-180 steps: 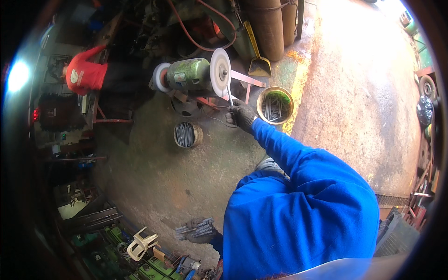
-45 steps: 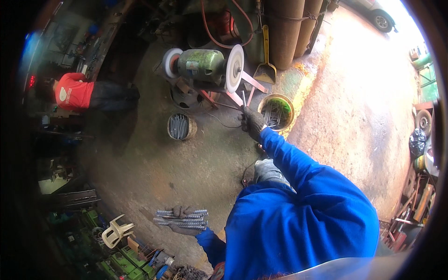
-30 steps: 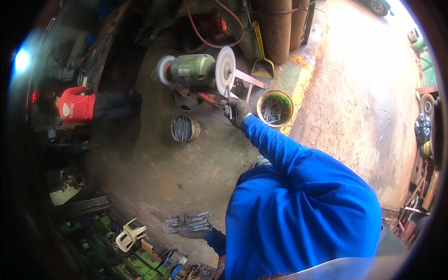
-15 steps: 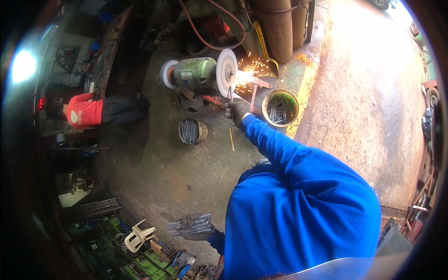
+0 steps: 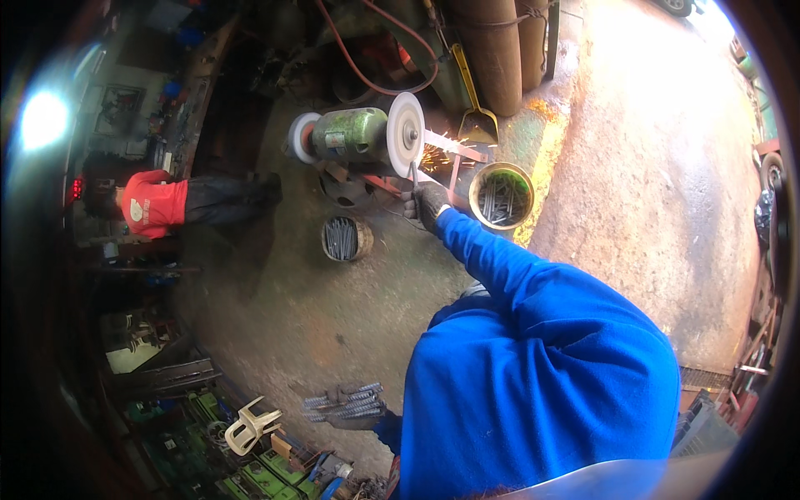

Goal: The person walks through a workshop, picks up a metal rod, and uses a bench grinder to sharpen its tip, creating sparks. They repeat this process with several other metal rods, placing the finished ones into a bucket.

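My right hand [image 5: 428, 205], in a dark glove, is closed around a short metal rod [image 5: 413, 173]. The rod's far end is at the lower edge of a pale grinding wheel [image 5: 407, 125], on a green bench grinder [image 5: 354, 133]. A few sparks [image 5: 435, 156] fly off to the wheel's right. At the lower left, my left hand [image 5: 354, 421], also gloved, carries a bundle of ribbed metal rods [image 5: 360, 403] lying across the palm and fingers.
Metal rods fill a basket [image 5: 364, 239] left of my right hand and part of a round bin [image 5: 529, 200] to its right. A yellow dustpan [image 5: 479, 125] and brown cylinders [image 5: 493, 58] stand behind. Elsewhere are a person in a red shirt [image 5: 154, 202] and a white plastic chair [image 5: 250, 427].
The spray of sparks has shrunk a lot. My right hand has stayed at the wheel with the rod, and the left still carries its bundle. The view has shifted slightly.
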{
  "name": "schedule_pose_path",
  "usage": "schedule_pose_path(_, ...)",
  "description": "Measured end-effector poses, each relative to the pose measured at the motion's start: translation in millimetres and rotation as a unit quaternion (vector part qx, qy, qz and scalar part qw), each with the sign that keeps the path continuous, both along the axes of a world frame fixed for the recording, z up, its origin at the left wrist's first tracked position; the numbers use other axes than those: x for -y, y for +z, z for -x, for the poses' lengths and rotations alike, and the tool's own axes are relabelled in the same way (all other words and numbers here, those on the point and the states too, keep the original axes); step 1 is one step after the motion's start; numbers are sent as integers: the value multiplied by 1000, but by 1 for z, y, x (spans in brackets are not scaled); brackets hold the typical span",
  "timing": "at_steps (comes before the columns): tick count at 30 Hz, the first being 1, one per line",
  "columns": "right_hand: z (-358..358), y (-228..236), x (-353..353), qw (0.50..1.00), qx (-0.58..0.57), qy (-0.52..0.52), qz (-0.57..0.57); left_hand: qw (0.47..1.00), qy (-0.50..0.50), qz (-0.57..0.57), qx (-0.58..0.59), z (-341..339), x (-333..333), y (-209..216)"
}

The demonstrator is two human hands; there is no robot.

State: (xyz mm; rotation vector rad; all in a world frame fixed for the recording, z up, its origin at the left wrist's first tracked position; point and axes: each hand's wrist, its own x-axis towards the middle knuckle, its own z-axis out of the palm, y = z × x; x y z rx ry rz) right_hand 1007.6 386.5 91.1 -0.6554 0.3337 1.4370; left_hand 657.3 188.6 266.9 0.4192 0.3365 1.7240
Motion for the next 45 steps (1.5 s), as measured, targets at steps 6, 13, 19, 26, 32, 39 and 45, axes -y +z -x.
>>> schedule_pose_path(6, 11, -2, -2, 994, 110, 3, 20, 999, -44, 4, -19, 25, 6, -8)
schedule_pose_path(13, 10, 7, 0, 986, 156, 7, 51, 999, -46, 7, -13, 16, 8, -4)
schedule_pose_path(19, 11, 6, 0, 976, 198, 32, 81, 998, 15, 15, -55, 32, 17, -18)
schedule_pose_path(26, 13, 1, 2, 984, 163, -31, 65, 993, 110, 14, -49, 30, 16, -24)
schedule_pose_path(32, 2, -7, 4, 998, 39, 9, 38, 999, -7, 17, -26, 19, 17, -8)
schedule_pose_path(39, 9, -22, -4, 999, 24, -12, 25, 998, 40, 37, -16, 24, 20, -10)
schedule_pose_path(45, 10, -20, -3, 988, 133, -20, 80, 995, -89, 37, -35, 24, 21, -3)
